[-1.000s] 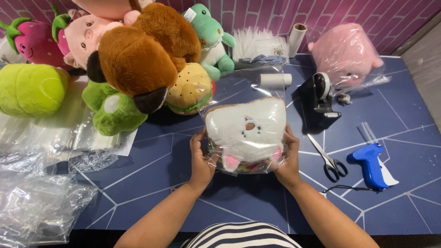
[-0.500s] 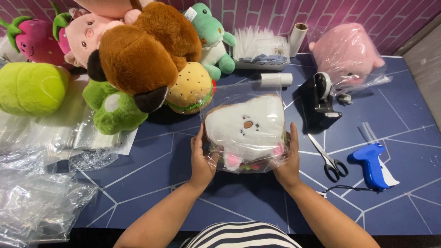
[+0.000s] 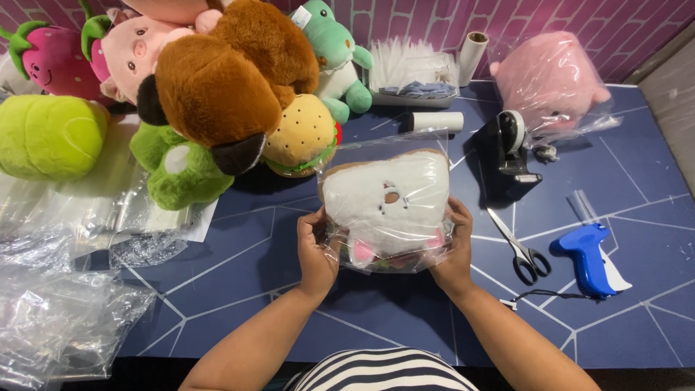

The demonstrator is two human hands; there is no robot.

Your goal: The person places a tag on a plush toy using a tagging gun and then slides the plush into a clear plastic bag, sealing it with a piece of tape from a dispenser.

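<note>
- While I hold it over the blue worktop (image 3: 239, 275), my left hand (image 3: 317, 250) grips the bagged toast plush (image 3: 387, 206).
- My right hand (image 3: 452, 246) clasps its other side, near scissors (image 3: 520, 250).

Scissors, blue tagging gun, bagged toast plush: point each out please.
scissors (image 3: 523, 246), head view, on the blades just above the black handles.
blue tagging gun (image 3: 585, 255), head view, on the middle of its blue body.
bagged toast plush (image 3: 387, 203), head view, on the white face between both hands.
</note>
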